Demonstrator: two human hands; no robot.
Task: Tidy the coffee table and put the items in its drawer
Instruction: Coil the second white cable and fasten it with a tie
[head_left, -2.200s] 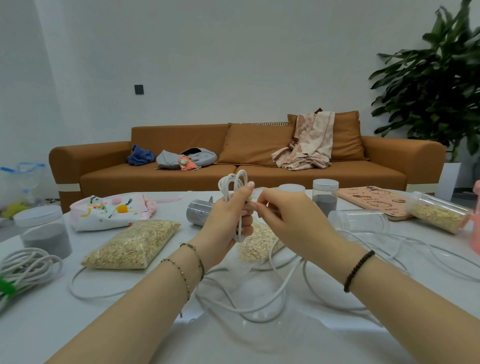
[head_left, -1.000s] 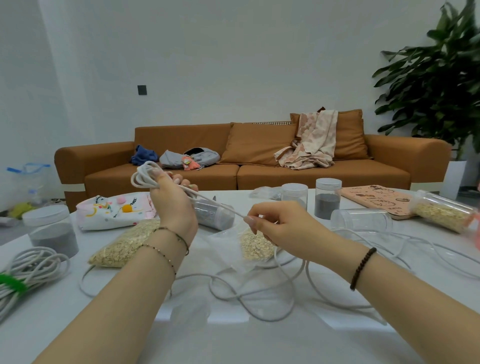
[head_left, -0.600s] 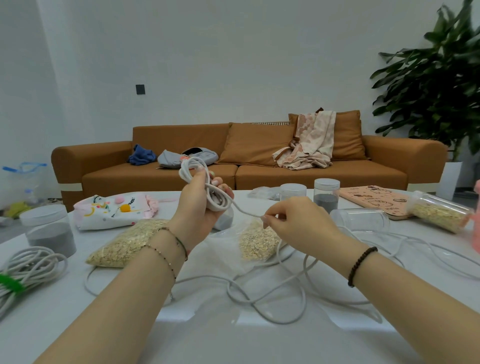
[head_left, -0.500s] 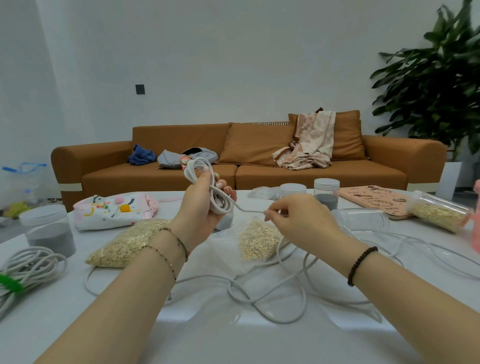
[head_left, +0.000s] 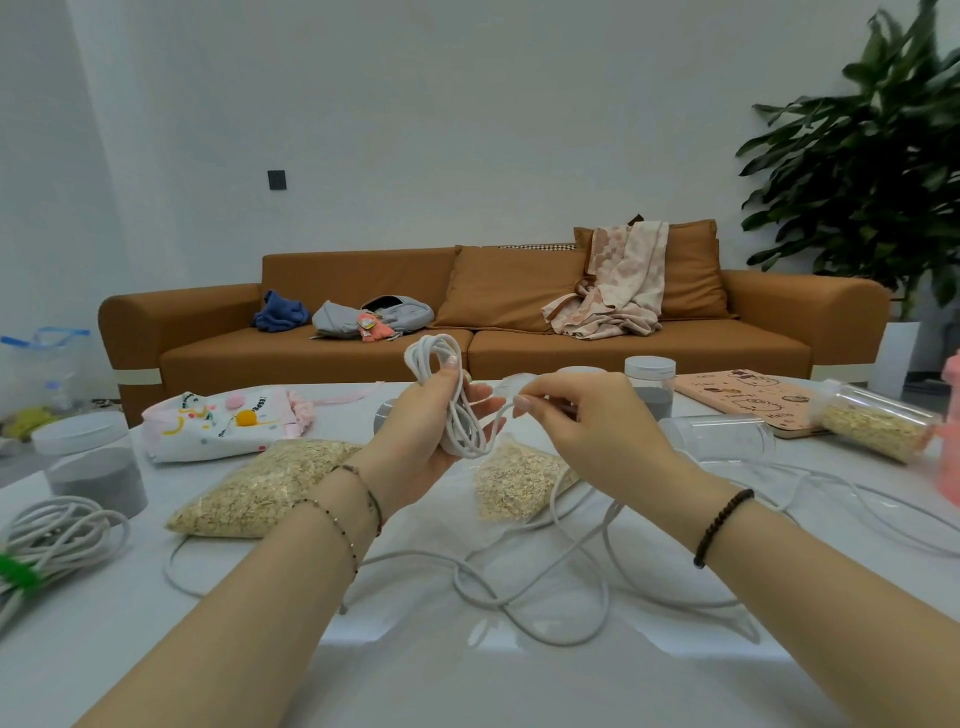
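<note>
Raised left hand (head_left: 434, 434) grips a coiled white cable (head_left: 432, 351), right hand (head_left: 589, 423) pinches its strand; on the bench (head_left: 156, 654) one jar (head_left: 91, 467) holds grey powder, a tipped jar (head_left: 878, 428) oats.

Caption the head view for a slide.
Left hand holds a coil of thin white cable while the right hand pinches its loose strand above the cluttered white coffee table.

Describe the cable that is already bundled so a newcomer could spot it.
On the white coffee table, look at the near left edge, in front of the grey-filled jar. The coiled white cable lies there; unlike the loose cable mid-table, a green tie binds it.
</note>
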